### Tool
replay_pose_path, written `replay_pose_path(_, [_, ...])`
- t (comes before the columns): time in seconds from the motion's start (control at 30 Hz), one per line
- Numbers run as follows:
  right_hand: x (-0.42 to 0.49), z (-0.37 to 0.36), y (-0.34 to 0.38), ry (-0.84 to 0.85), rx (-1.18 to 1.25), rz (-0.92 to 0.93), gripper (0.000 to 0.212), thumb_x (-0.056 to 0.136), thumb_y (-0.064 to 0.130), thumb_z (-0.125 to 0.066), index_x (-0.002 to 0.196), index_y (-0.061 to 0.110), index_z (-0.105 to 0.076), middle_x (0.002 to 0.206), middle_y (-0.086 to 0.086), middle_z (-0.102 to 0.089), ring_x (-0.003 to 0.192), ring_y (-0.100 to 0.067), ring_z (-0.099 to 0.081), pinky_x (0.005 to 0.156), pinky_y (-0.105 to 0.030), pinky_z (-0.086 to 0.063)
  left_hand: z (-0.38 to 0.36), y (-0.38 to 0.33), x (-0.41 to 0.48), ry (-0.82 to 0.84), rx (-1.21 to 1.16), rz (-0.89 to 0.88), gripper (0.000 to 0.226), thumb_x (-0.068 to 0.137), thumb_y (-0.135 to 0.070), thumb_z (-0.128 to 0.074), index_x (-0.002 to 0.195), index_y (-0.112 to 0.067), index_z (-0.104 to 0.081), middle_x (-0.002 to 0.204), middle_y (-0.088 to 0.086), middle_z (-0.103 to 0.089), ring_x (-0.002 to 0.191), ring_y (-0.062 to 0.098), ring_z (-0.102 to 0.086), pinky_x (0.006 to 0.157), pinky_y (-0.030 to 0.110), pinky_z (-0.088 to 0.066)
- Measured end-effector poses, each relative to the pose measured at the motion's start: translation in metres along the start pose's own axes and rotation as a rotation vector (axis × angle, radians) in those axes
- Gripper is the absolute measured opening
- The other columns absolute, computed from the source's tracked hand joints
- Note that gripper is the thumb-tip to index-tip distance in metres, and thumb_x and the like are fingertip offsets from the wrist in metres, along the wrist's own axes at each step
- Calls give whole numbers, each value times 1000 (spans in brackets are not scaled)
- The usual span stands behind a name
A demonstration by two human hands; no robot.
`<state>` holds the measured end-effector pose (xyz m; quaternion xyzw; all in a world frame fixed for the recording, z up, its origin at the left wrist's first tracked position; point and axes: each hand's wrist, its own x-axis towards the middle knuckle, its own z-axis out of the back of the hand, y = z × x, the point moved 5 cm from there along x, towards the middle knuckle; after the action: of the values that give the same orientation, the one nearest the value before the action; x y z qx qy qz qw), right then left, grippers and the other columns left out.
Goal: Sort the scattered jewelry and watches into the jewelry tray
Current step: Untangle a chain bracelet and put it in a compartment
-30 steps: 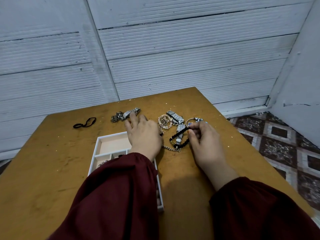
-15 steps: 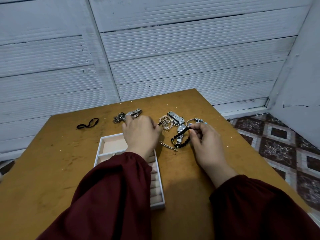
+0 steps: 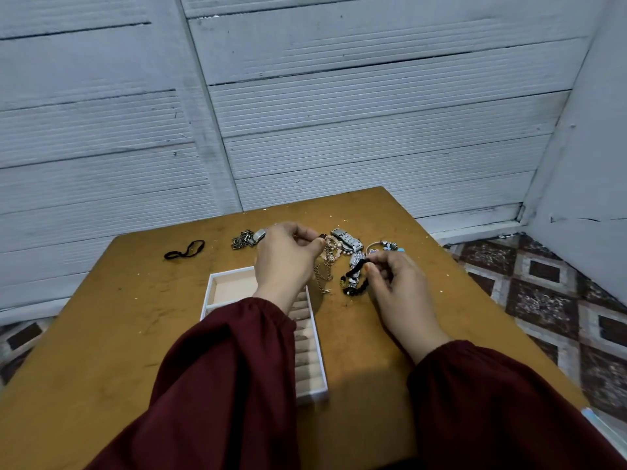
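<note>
Your left hand (image 3: 288,262) has moved off the watch band (image 3: 259,234) near the far edge of the worktop (image 3: 101,334) and swung right, to the tangle of pieces. A second ago its fingers lay flat. In the head view they now curl and pinch the top of a gold chain (image 3: 324,276), which hangs from the pinch, its lower end apparently trailing on the worktop just beside the jewelry tray (image 3: 211,293).

Your right hand (image 3: 397,283) keeps its pinch on the black bead bracelet (image 3: 354,286), one end raised and the rest draped against the sparkly watch (image 3: 357,261). So both hands are clamped, each on its own piece, and they are close together over the pile.

The tray sits left of the pile, under your left forearm, with its slotted rows along its right side. Your sleeve (image 3: 237,368) hides much of it, so you cannot tell what it holds already. A silver watch (image 3: 346,239) and a charm bangle (image 3: 381,247) wait beyond your fingers, and a black hair tie (image 3: 185,251) lies well apart toward the far left corner.

Judging by this, you are separating the chain from the beads. Lift slowly, since the links may drag neighbouring pieces along.
</note>
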<state>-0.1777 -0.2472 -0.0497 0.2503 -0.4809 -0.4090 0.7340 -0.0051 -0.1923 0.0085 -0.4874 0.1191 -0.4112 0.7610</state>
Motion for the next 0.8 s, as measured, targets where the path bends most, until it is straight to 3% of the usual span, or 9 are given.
replay_pose_path(0.13, [0, 2, 1, 6, 27, -15, 9, 90, 15, -61, 96, 22, -63, 88, 7, -58, 77, -10, -56, 72, -26, -48, 5, -3, -7, -12, -164, 28, 16, 74, -19, -79, 66, -23, -66, 66, -4, -67, 67, 16, -65, 75, 40, -58])
replay_pose_path(0.47, [-5, 9, 8, -8, 172, -108, 11, 90, 16, -61, 94, 26, -64, 90, 2, -65, 76, -11, -59, 68, -24, -50, 27, -24, -22, -13, -468, 53, 11, 78, -4, -73, 84, -11, -67, 76, 3, -66, 67, 6, -61, 61, 9, -49])
replay_pose_path(0.7, [-10, 15, 25, -13, 298, -138, 11, 91, 25, -61, 87, 36, -63, 88, 3, -64, 79, -23, -62, 66, -47, -57, 42, -37, -35, -24, -554, 23, 15, 78, -2, -73, 92, -4, -67, 78, 1, -67, 60, -6, -60, 58, 4, -44])
replay_pose_path(0.8, [-12, 17, 38, 4, 367, -143, 9, 90, 29, -61, 87, 37, -65, 86, 8, -63, 81, -19, -63, 62, -43, -58, 51, -40, -42, -33, -589, 15, 13, 78, -1, -73, 88, -7, -67, 75, -2, -67, 60, -6, -61, 59, 6, -46])
